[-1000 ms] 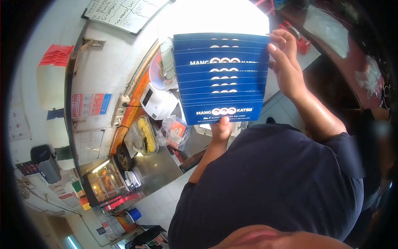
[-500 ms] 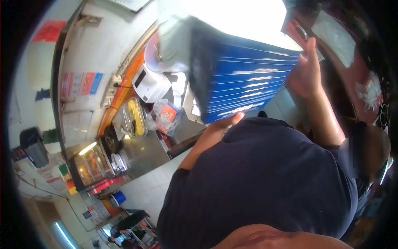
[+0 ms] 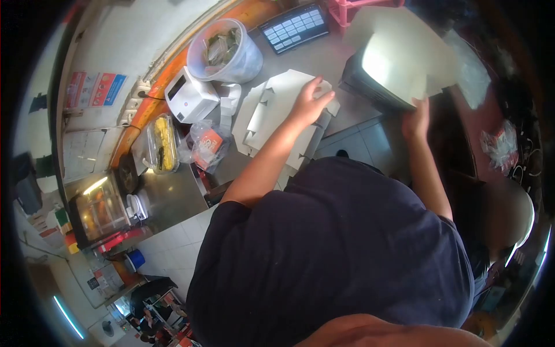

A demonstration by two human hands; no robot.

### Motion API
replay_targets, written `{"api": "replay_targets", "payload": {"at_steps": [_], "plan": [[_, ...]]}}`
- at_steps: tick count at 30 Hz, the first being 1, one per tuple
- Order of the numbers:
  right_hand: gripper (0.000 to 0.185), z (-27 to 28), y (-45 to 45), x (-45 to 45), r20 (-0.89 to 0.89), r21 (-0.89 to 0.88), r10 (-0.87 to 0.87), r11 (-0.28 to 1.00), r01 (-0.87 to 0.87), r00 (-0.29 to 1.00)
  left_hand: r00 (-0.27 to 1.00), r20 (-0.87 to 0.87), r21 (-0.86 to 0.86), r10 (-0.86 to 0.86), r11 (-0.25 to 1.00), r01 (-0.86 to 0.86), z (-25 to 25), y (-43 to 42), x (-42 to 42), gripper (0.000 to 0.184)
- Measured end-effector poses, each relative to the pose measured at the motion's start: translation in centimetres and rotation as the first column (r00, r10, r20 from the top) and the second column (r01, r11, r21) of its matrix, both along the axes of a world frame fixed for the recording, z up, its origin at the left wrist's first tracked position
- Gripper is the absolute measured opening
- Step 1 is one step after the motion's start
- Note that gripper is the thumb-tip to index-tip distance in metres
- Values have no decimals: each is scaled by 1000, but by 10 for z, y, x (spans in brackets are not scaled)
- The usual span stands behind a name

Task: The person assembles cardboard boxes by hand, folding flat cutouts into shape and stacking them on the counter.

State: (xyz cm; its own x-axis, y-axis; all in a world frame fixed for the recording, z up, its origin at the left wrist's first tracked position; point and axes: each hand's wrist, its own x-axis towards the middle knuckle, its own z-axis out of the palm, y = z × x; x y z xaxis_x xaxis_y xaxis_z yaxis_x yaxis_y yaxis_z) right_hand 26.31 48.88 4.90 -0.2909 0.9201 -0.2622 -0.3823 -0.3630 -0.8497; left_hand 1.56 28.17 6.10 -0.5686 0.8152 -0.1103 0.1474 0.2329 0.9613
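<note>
My right hand grips the near edge of a dark blue carton, its pale inner flaps spread open. The carton is tilted and partly blurred at the upper right. My left hand has its fingers apart over the right side of a flat, partly folded white cardboard box on the counter. Whether the left fingertips touch that cardboard I cannot tell.
On the steel counter stand a tub of wrappers, a white printer, a tablet, a bagged orange packet and a clear container with yellow food. A person is close at right.
The blue carton has moved right and away from my body. My left hand has let go of it and moved over the white cardboard. My right hand still holds the carton.
</note>
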Motion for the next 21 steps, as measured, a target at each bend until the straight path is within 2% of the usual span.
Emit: {"api": "replay_targets", "payload": {"at_steps": [1, 2, 3, 4, 6, 8, 9, 12, 15, 16, 17, 19, 20, 21], "plan": [[71, -9, -2, -3, 166, 27, 18, 999, -23, 986, 984, -175, -23, -35, 999, 32, -1, -7, -3, 69], [75, -18, -2, -7, 328, 49, 33, 997, -52, 944, 970, -225, -133, -87, 989, 58, -2, -19, -4, 68], [79, -57, 8, -7, 447, 243, 17, 960, -139, 894, 951, -274, -241, -143, 967, 76, -5, -35, -3, 68], [79, -53, 6, -10, 504, 342, 21, 913, -222, 863, 925, -319, -349, -204, 933, 86, -6, -49, 1, 67], [83, -20, -9, -17, 388, 273, 99, 937, -217, 916, 805, -462, -640, -372, 768, -13, 12, -79, 24, 58], [83, -21, -7, -16, 448, 252, 98, 940, -231, 889, 799, -470, -695, -374, 715, -74, -12, -112, 36, 51], [84, -23, -5, -15, 477, 244, 98, 940, -238, 874, 796, -476, -718, -374, 688, -106, -29, -125, 39, 48], [82, -25, 3, -7, 538, 267, 41, 939, -217, 842, 851, -376, -729, -368, 684, -26, -56, -144, 41, 34], [72, -15, 2, 1, 639, 368, -133, 917, -150, 758, 811, -524, -615, -262, 775, -147, -61, -150, 46, 24], [69, -12, 2, 3, 663, 409, -196, 903, -130, 722, 822, -530, -591, -211, 786, -179, -48, -147, 46, 23], [58, -16, 6, 6, 660, 550, -327, 824, -139, 677, 829, -536, -563, -161, 800, -209, -33, -144, 43, 23], [53, -6, 7, 5, 590, 718, -429, 667, -200, 684, 857, -512, -521, -62, 815, -253, -19, -140, 33, 22], [51, 4, 8, 5, 544, 793, -494, 566, -224, 679, 910, -414, -516, -40, 833, -199, -29, -146, 19, 26], [49, 17, 5, 3, 520, 815, -494, 532, -231, 697, 920, -383, -512, -82, 848, -138, -38, -152, 4, 37]]}}
